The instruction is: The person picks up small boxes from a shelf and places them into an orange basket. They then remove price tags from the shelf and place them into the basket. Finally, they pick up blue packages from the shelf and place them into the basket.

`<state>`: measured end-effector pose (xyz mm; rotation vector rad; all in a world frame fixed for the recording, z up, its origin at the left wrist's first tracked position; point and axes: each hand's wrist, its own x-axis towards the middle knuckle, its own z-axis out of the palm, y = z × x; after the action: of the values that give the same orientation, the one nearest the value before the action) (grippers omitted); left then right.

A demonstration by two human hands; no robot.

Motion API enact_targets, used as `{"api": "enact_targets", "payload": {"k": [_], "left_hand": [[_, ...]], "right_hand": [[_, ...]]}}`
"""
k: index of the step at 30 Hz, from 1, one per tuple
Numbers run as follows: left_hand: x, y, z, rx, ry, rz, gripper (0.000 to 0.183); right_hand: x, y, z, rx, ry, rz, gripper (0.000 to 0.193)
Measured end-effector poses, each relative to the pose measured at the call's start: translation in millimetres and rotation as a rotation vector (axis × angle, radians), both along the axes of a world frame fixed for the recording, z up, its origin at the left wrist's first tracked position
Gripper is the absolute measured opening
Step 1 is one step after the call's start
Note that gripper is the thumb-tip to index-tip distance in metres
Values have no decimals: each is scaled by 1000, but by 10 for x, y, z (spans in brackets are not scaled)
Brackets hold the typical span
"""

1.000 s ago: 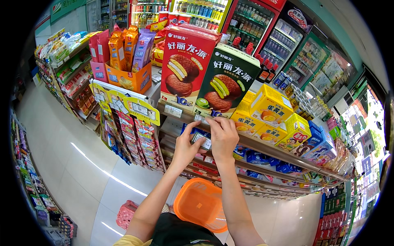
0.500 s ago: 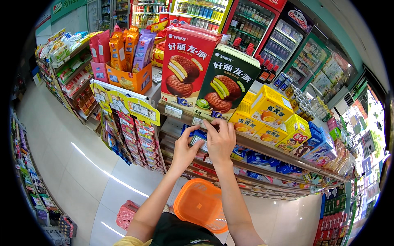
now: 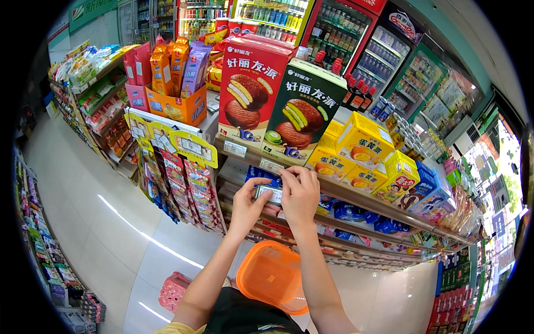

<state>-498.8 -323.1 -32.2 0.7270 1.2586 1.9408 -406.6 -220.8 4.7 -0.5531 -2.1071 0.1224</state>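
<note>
In front of the shelf I hold a small electronic price tag [image 3: 269, 194] with a pale screen and a dark frame. My left hand [image 3: 248, 201] pinches its left end between thumb and fingers. At its right end is my right hand [image 3: 300, 193], fingers bent and closed on it, the fingertips close to the shelf's front edge. Just above, another price label [image 3: 271, 166] sits on that edge, under a tall dark green box of chocolate pies [image 3: 300, 111]. A matching red box [image 3: 253, 92] stands to its left.
Small yellow boxes [image 3: 364, 146] line the shelf to the right. Blue packages [image 3: 347, 213] lie on the shelf below. Bagged snacks hang on a rack [image 3: 186, 186] at the left. An orange basket [image 3: 271, 275] and a pink stool-like object [image 3: 173, 290] are on the floor near me.
The price tag now shows more of its screen between my hands. My right fingers have shifted slightly down, uncovering more of the label on the shelf edge.
</note>
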Motion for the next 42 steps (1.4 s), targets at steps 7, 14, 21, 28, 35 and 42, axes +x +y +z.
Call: {"api": "enact_targets", "payload": {"k": [7,14,21,28,35,42], "left_hand": [[239,-250,170,89,-84,-119,33],[632,-349,322,66,-115,-183,34],[1028,-331,365,87,-90,-234,32],[1393,-252,355,62,-106,-293,32],[1673,-213,410,54,-69,-333,30],[1840,-192,422,65,-62,-356,29]], "right_hand": [[598,-312,201,-319,188,95,27],[1151,-550,200,-200,58,-44,40],[1589,-616,162,-161,44,-115,42],[1988,-679,222,19,-13,-260,41],[2275,-700,229,6,77,-241,40],[2450,-718,170,-369,230,-109,38]]}}
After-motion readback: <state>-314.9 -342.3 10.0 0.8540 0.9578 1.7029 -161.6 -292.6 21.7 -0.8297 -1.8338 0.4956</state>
